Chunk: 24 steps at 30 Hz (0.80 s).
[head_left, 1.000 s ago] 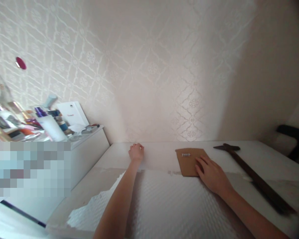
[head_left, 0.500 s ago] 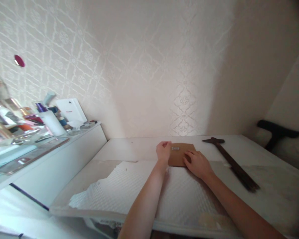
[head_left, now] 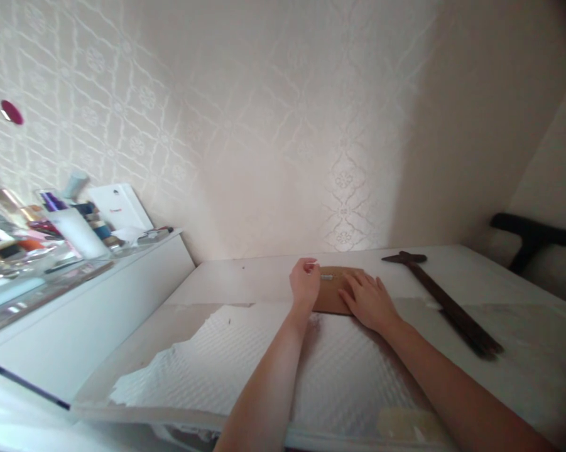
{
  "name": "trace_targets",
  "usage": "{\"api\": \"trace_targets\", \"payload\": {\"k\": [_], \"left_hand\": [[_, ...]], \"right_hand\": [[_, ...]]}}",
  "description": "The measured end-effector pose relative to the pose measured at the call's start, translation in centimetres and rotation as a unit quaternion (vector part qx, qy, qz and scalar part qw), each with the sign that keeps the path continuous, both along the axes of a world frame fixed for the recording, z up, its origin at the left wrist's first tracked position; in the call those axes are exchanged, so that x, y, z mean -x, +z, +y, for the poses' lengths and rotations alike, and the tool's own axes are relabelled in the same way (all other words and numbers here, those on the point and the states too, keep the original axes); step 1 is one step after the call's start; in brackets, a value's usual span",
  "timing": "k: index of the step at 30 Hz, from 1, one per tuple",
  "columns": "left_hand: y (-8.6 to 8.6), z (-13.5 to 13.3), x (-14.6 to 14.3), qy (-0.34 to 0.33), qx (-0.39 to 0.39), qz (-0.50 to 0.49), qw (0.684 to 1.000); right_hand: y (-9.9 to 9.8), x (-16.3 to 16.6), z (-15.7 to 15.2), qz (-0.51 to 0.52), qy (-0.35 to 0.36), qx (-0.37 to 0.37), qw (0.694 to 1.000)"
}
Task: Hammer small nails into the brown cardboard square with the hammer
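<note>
A flat brown board (head_left: 330, 300), perhaps cardboard or wood, lies on the white quilted sheet near the middle of the table. Close to its upper left sits a small row of silvery pieces (head_left: 327, 276), too small to name. My left hand (head_left: 304, 284) is at the board's left edge, its fingers curled together; whatever they pinch is hidden. My right hand (head_left: 371, 302) rests on the board's right part with fingers stretched out and apart. To the right of that hand lies a hammer (head_left: 440, 298) with a dark head and long brown handle.
Beneath my forearms spreads the torn-edged white quilted sheet (head_left: 188, 370) on the white table (head_left: 245, 282). A white cabinet (head_left: 136, 301) on the left carries bottles and a white box (head_left: 121, 207). A black T-shaped object (head_left: 530, 238) stands beyond the table's right edge.
The view has shifted slightly. My right hand has flattened, its fingers reaching farther across the board. My left hand stays curled at the left edge.
</note>
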<state>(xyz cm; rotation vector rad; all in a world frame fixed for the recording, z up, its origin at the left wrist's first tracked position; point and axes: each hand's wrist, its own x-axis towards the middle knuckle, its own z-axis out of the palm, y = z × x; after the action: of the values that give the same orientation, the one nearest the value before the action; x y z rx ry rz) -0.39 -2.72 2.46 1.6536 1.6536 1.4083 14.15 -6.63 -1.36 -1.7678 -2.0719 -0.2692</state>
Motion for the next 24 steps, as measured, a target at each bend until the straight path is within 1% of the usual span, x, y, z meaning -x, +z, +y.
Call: {"api": "trace_targets", "payload": {"k": [3, 8, 11, 15, 19, 24], "left_hand": [[-0.3, 0.4, 0.1, -0.017, 0.011, -0.008, 1.0], [-0.9, 1.1, 0.4, -0.054, 0.022, -0.044, 0.997], [-1.2, 1.3, 0.5, -0.069, 0.028, -0.061, 0.995], [-1.6, 1.5, 0.5, -0.097, 0.042, -0.057, 0.993], [-1.8, 1.5, 0.5, -0.122, 0.08, -0.009, 0.989], [-2.0, 1.4, 0.8, -0.141, 0.122, 0.038, 0.982]], "right_hand": [[-0.1, -0.3, 0.5, -0.001, 0.016, 0.05, 0.999], [1.9, -1.2, 1.0, -0.04, 0.082, 0.1, 0.991], [2.7, -1.4, 0.7, -0.036, 0.118, 0.108, 0.986], [2.6, -1.3, 0.0, -0.011, 0.17, 0.097, 0.981], [2.4, -1.3, -0.1, 0.006, 0.182, 0.086, 0.979], [2.1, -1.8, 0.2, 0.036, 0.198, 0.101, 0.974]]}}
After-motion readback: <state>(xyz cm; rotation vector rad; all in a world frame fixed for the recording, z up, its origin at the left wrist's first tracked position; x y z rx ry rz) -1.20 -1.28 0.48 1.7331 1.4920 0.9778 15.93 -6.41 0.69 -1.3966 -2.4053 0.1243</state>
